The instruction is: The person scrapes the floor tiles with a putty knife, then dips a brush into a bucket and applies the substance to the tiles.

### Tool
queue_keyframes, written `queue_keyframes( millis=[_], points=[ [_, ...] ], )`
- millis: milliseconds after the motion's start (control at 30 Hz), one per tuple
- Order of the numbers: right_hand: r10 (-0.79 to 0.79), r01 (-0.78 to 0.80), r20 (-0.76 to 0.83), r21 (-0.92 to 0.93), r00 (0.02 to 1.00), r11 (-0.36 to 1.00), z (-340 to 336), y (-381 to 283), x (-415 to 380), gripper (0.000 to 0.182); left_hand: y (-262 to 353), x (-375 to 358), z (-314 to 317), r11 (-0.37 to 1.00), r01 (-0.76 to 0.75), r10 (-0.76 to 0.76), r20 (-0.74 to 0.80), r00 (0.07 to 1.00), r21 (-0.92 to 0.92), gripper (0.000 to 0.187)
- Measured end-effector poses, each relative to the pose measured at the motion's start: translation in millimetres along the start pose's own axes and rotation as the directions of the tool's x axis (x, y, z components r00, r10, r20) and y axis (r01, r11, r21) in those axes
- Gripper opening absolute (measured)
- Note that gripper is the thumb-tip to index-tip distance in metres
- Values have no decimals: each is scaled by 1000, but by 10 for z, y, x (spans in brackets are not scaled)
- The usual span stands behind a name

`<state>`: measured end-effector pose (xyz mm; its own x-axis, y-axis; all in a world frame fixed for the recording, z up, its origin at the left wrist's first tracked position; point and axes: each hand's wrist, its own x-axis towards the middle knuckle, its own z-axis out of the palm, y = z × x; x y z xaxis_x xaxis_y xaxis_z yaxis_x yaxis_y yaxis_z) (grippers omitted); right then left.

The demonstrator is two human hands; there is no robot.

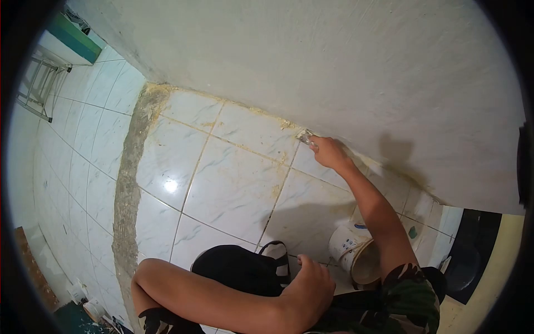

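My right hand (329,151) is closed around a small putty knife (305,136). Its blade touches the seam where the plastered wall (334,61) meets the white tile floor (233,178). Yellowish crumbs (286,123) lie along that seam, just left of the blade. My left hand (310,286) rests low in front of my body, near my bent leg, its fingers curled in and nothing visible in them. A stained white bucket (344,245) stands under my right forearm, partly hidden by it.
A rough cement strip (129,189) runs across the floor at left. A metal ladder (39,83) stands at far left. Paint containers (95,310) sit at lower left. A dark panel (473,250) is at right, past the wall's end.
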<state>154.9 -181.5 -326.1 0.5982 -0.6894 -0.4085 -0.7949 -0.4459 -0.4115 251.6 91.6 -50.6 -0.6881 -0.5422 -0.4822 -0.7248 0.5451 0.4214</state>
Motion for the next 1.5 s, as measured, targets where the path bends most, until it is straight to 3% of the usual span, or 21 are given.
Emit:
queue_keyframes(
  millis=[67,100,167,233,400,467,800,867,967,1133,1233,1500],
  points=[
    [-69,73,-80,54,994,996,140,-88,79,35,38,31,35,1000,-20,19,32,999,13,38],
    [-77,82,-87,56,993,995,161,-219,197,35,103,83,152,998,44,-43,-23,999,45,38],
    [-65,66,-10,91,998,994,193,-449,416,37,105,85,122,992,108,-102,-80,992,66,39],
    [-73,76,-31,91,997,993,238,-421,416,37,19,-2,-156,999,-36,33,71,997,38,40],
    [-149,154,-65,86,987,984,155,-54,317,36,169,102,171,997,65,-63,-50,997,47,40],
    [-71,68,49,75,996,995,-31,-74,196,35,192,89,210,991,118,-113,-92,989,56,40],
    [-78,78,32,-9,996,997,8,-208,200,37,188,94,99,995,80,-75,-78,994,65,43],
    [-114,114,-2,45,993,992,145,-88,304,38,183,85,121,994,95,-91,-79,993,46,43],
    [-96,95,57,19,994,995,76,-276,367,39,222,34,133,995,94,-92,-104,990,17,44],
    [-177,176,24,23,984,984,272,-962,875,37,92,39,103,990,138,-137,15,990,-29,46],
    [-202,200,25,60,979,978,323,-1182,1056,37,87,-21,103,982,185,-186,-26,982,-37,46],
    [-163,162,61,17,985,987,240,-947,843,38,31,-55,135,982,185,-187,-70,980,-36,47]
  ],
)
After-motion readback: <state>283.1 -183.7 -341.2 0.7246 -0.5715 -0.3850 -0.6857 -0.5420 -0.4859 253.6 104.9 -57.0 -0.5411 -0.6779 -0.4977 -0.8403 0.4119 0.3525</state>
